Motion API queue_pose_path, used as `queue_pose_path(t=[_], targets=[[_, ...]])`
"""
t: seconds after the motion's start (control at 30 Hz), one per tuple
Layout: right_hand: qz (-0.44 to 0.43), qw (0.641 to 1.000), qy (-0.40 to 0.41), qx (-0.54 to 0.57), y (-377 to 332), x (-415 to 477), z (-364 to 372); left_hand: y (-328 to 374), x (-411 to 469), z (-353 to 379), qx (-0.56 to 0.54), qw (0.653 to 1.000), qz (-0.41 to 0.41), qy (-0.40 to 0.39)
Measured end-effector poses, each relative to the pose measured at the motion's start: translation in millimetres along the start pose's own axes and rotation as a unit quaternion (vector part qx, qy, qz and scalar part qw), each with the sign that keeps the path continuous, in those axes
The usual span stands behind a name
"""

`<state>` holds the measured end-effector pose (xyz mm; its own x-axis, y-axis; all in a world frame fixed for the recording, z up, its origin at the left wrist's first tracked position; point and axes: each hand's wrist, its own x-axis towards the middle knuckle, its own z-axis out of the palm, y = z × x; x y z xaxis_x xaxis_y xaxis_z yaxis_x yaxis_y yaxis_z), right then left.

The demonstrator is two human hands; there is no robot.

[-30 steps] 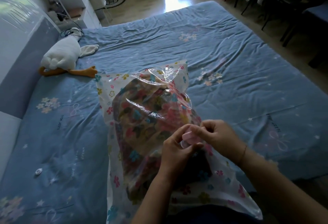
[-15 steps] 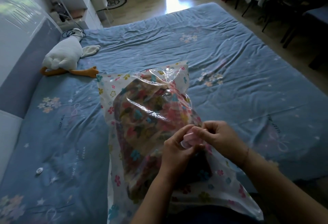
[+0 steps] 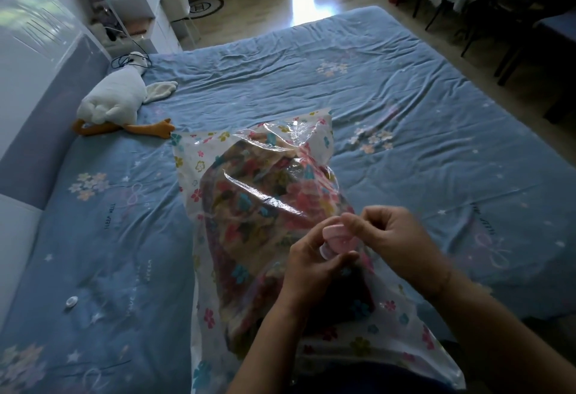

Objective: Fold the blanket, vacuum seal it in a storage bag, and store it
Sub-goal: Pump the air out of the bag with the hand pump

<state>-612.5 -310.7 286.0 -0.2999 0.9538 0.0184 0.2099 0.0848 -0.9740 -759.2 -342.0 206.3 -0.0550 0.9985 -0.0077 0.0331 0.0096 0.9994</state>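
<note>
Both forearms extend from the lower edge, hands meeting. Left hand [image 3: 311,269] and right hand [image 3: 394,237] each pinch the pink cap [image 3: 336,236], fingers curled.

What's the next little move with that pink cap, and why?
Probably twist the cap open: the left hand and right hand both pinch it, and the bag around the blanket looks puffy, so air likely has to come out there.

Bed [image 3: 405,106]: creased blue sheet with flower prints
Near edge, centre: clear flowered storage bag [image 3: 249,206], stuffed full; lying on the sheet
Left side: white plush goose [image 3: 115,97], orange feet; dark cable [image 3: 131,60] at its far end
Near left: small white disc [image 3: 71,301]
</note>
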Motion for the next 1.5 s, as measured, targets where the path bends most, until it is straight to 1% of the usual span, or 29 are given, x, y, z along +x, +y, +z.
queue_pose_path(t=[0.07,0.13,0.2,0.23,0.27,0.33,0.37,0.4,0.47,0.53,0.6,0.63,0.67,0.7,0.77,0.83,0.87,0.93,1.03,1.1,1.13,1.17,1.23,1.27,1.3,1.33,1.37,1.4,1.5], targets=[[-0.056,0.997,-0.003,0.053,-28,-2,-10,1,3,-1,0.004,1.0,0.006,0.003],[-0.121,0.985,-0.033,0.115,-59,-3,-22,-1,3,-1,0.002,1.0,0.004,0.008],[-0.163,0.976,-0.054,0.133,-66,-3,-26,-1,1,0,0.003,1.0,-0.002,0.011],[-0.158,0.978,-0.051,0.124,-58,-2,-23,-2,0,1,0.008,1.0,-0.002,0.013],[-0.134,0.985,-0.037,0.1,-44,0,-18,-3,-2,2,0.013,1.0,-0.002,0.015],[-0.06,0.998,-0.009,0.013,-8,3,-4,-5,-3,2,0.011,1.0,-0.005,0.018],[-0.029,0.999,-0.002,-0.037,7,3,1,-6,-4,2,0.01,1.0,-0.007,0.018],[-0.013,0.997,0.001,-0.07,17,4,3,-7,-5,2,0.009,1.0,-0.011,0.017],[-0.03,0.997,0.001,-0.074,6,3,0,-6,-4,0,0.009,1.0,-0.009,0.024],[-0.086,0.996,-0.009,0.002,-28,0,-10,-4,-2,-1,0.019,1.0,0.004,0.024],[-0.138,0.983,-0.041,0.117,-55,-3,-20,-1,-1,0,0.02,1.0,0.004,0.02],[-0.152,0.974,-0.05,0.16,-58,-4,-22,-1,0,0,0.021,1.0,0.002,0.021],[-0.153,0.972,-0.05,0.169,-55,-3,-21,-1,-1,1,0.022,0.999,0.002,0.025],[-0.14,0.979,-0.039,0.145,-44,-3,-17,-1,-1,2,0.022,0.999,0.004,0.029],[-0.074,0.996,-0.015,0.041,-8,1,-5,-3,-3,3,0.02,0.999,0.004,0.026],[-0.005,0.998,-0.01,-0.061,23,4,3,-4,-6,4,0.01,1.0,-0.007,0.024],[0.002,0.997,-0.012,-0.078,27,4,3,-4,-7,3,0.009,1.0,-0.007,0.025],[-0.044,0.997,-0.013,-0.064,8,5,-3,-3,-4,2,0.017,1.0,0.005,0.026],[-0.128,0.989,-0.025,0.069,-39,5,-19,0,5,-2,0.022,1.0,0.007,0.02],[-0.167,0.98,-0.023,0.106,-45,7,-23,0,8,-4,0.025,1.0,0.0,0.011],[-0.159,0.983,-0.019,0.092,-38,8,-20,-2,8,-4,0.024,1.0,-0.001,0.011],[-0.133,0.989,-0.014,0.06,-24,9,-15,-3,7,-4,0.022,1.0,-0.001,0.013],[-0.053,0.998,-0.018,-0.037,10,10,-4,-8,4,-2,0.02,1.0,-0.008,0.017],[-0.018,0.996,-0.024,-0.088,25,9,0,-9,2,-2,0.021,1.0,-0.015,0.017],[-0.003,0.992,-0.027,-0.121,32,7,1,-10,-1,-1,0.023,0.999,-0.018,0.015],[-0.011,0.991,-0.023,-0.133,29,6,-1,-10,-2,-1,0.022,0.999,-0.019,0.014],[-0.035,0.992,-0.019,-0.123,18,5,-4,-9,-1,-1,0.021,1.0,-0.018,0.014],[-0.068,0.994,-0.014,-0.089,2,4,-8,-8,-1,0,0.02,1.0,-0.017,0.015],[-0.133,0.988,-0.017,0.072,-37,3,-19,-7,0,1,0.02,1.0,-0.02,0.009]])
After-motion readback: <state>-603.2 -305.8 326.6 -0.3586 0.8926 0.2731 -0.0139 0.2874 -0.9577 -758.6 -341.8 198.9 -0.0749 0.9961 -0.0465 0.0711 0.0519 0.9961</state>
